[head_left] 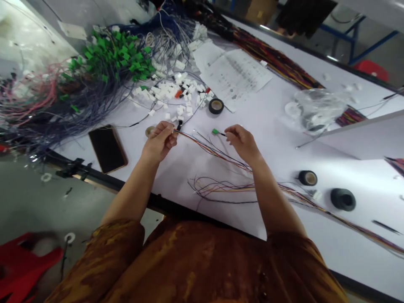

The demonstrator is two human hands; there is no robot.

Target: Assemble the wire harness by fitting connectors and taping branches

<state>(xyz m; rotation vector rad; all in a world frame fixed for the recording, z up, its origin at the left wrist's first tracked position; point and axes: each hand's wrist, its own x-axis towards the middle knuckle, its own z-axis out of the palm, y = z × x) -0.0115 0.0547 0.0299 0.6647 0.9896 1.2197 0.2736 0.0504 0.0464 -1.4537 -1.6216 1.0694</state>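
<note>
My left hand (160,141) is closed in a pinch on the ends of a bundle of thin coloured wires (202,144). From there the wires run right across the table and pass under my right forearm. My right hand (243,142) has its fingers curled together around a short dark lead, and a small green connector (215,131) sits at the lead's far end, just left of the fingertips. A second group of loose wire ends (214,187) lies nearer my body. Beyond my left hand is a scatter of small white connectors (179,90).
A roll of black tape (216,106) and printed sheets (236,73) lie ahead. Green connectors (118,54) on wires are heaped at the far left, above a phone (108,148). To the right are another tape roll (308,178), a black round part (343,199) and a white panel (366,134).
</note>
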